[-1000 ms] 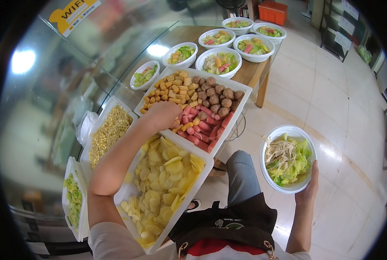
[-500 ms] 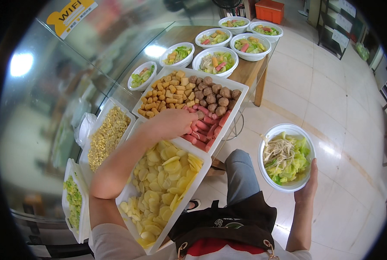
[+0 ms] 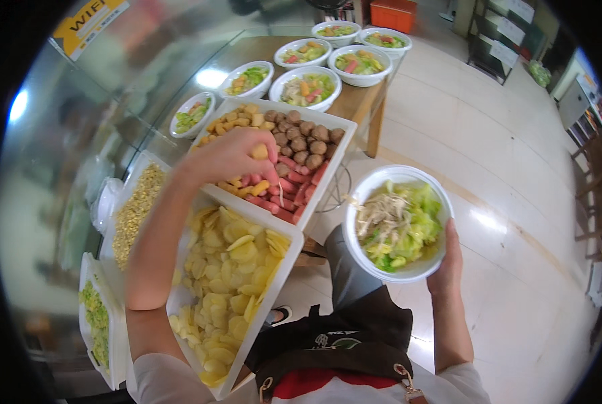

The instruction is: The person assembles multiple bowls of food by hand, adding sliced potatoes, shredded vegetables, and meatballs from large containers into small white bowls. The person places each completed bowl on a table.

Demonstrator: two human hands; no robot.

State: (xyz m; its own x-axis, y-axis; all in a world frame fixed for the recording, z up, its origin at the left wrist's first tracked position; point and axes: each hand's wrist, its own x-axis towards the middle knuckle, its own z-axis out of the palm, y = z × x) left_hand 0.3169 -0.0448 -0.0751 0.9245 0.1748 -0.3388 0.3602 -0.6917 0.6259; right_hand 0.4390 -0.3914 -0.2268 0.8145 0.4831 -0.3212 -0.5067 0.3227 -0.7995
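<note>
Currently left hand is pinched shut on a yellow tofu puff, over the white tray of puffs, meatballs and sausages. Right hand grips the white bowl of cabbage and noodles, held off the tabletop above the floor.

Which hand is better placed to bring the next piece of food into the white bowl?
Probably the left hand: it is over the divided tray and pinches a yellow piece. The right hand holds the white bowl of greens from below.
</note>
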